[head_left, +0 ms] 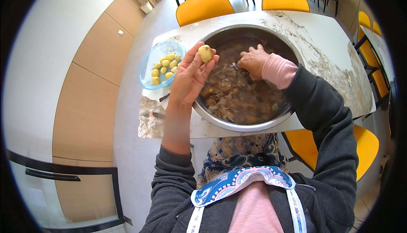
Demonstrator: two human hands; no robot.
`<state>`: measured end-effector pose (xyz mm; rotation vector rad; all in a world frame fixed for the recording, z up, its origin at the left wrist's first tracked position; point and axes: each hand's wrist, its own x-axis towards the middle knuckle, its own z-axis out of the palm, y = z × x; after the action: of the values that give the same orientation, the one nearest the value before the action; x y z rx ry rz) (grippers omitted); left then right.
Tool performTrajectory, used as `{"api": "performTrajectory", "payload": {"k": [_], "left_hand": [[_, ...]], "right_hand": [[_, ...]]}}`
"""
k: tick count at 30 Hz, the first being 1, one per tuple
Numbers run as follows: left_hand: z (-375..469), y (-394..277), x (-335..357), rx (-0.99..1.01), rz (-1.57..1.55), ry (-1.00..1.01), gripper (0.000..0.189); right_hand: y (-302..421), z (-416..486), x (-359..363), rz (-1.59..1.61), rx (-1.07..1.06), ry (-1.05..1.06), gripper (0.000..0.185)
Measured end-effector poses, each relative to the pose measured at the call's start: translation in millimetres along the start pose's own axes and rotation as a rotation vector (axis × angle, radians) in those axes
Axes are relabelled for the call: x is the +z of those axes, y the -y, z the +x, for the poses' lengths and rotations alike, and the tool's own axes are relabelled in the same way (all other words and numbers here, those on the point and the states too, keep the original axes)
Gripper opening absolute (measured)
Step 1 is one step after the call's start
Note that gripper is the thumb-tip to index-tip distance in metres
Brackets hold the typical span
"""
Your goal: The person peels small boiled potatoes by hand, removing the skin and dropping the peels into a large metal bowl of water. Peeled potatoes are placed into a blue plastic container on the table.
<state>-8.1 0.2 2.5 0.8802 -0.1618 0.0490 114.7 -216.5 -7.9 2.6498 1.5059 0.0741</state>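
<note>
My left hand (pixel 194 71) holds a peeled potato (pixel 205 53) with a brownish patch between thumb and fingers, above the left rim of a large steel basin (pixel 244 128). Inside the basin, brown water carries many loose peelings (pixel 229 102) and some unpeeled potatoes (pixel 210 101). Over the water, my right hand (pixel 254 61) has its fingers bent around a small shiny metal tool (pixel 235 65), mostly hidden, its kind unclear. Left of my left hand stands a clear, blue-rimmed plastic bowl (pixel 142 80) with several peeled potatoes (pixel 165 63).
The basin and bowl stand on a marbled white table (pixel 321 42). A dark, narrow object (pixel 164 97) lies partly behind my left forearm. Yellow chairs (pixel 205 9) stand along the far side, and another (pixel 365 150) is near my right elbow.
</note>
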Motion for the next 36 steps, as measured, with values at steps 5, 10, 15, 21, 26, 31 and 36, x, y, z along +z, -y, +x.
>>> {"api": "performTrajectory", "payload": {"k": [5, 10, 15, 21, 26, 31, 36], "left_hand": [[3, 5, -2, 0.010, 0.109, -0.076, 0.034], [2, 9, 1, 0.101, 0.268, -0.086, 0.035], [1, 9, 6, 0.121, 0.347, -0.112, 0.033], [0, 10, 10, 0.136, 0.425, -0.111, 0.034], [1, 10, 7, 0.102, 0.458, -0.118, 0.035], [2, 3, -1, 0.024, 0.083, -0.032, 0.042], [5, 1, -4, -0.029, 0.013, -0.011, 0.044]], "right_hand": [[-2, -2, -22, 0.282, 0.060, -0.428, 0.014], [9, -1, -44, 1.006, -0.066, -0.464, 0.012], [18, -2, -46, 1.166, -0.055, -0.469, 0.011], [21, 0, -44, 1.036, -0.089, -0.523, 0.010], [19, 3, -38, 0.975, 0.019, -0.548, 0.010], [4, 6, -23, 0.971, 0.088, -0.417, 0.006], [12, 8, -15, 0.503, -0.064, -0.475, 0.009]]}}
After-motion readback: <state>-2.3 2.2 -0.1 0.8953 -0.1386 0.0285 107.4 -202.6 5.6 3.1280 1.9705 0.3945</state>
